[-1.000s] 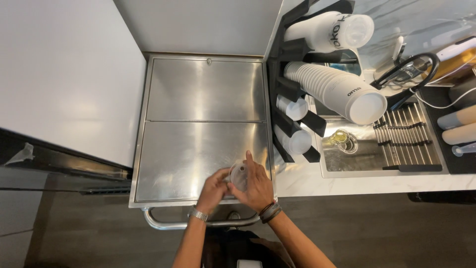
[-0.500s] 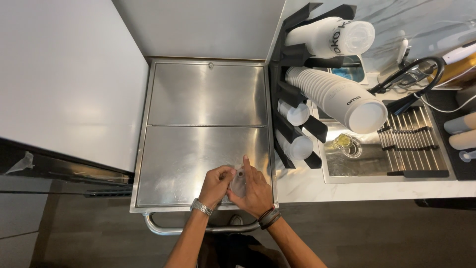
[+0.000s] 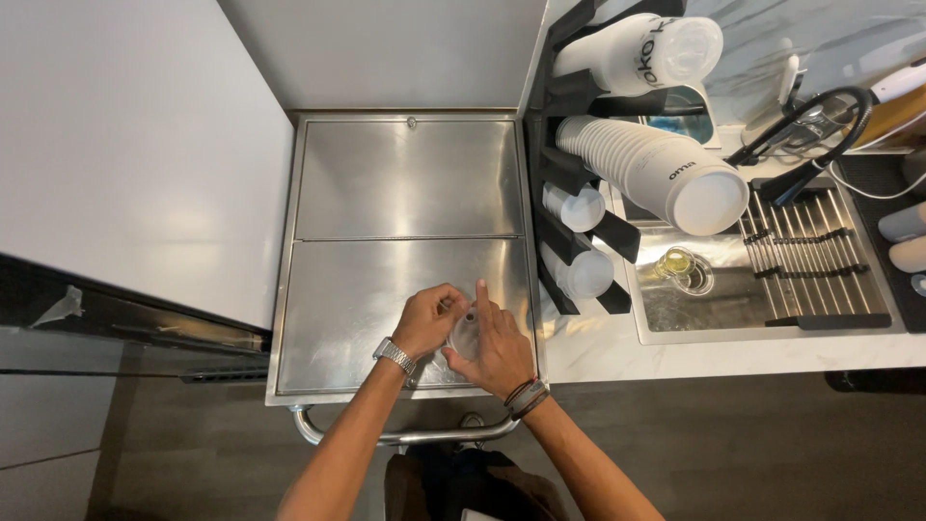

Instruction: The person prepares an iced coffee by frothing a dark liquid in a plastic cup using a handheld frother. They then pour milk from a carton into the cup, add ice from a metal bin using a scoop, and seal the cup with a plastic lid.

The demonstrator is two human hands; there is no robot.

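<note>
The left hand [image 3: 424, 320] and right hand [image 3: 494, 345] grasp a small translucent plastic cup [image 3: 464, 336] (contents unclear). They hover over the hinged stainless-steel lid [image 3: 367, 289].

The brushed stainless-steel surface [image 3: 386, 193] of two flat lid panels meeting at a seam across its middle, with a tubular steel handle [image 3: 405, 436] at its 6 o'clock edge, adjoins at 3 o'clock a white marble surface [image 3: 598, 342] bearing a black cup rack [image 3: 564, 169].

The steel lid [image 3: 405, 183] lies open ahead of the hands, with the cup rack [image 3: 579, 232] crowding the right.
</note>
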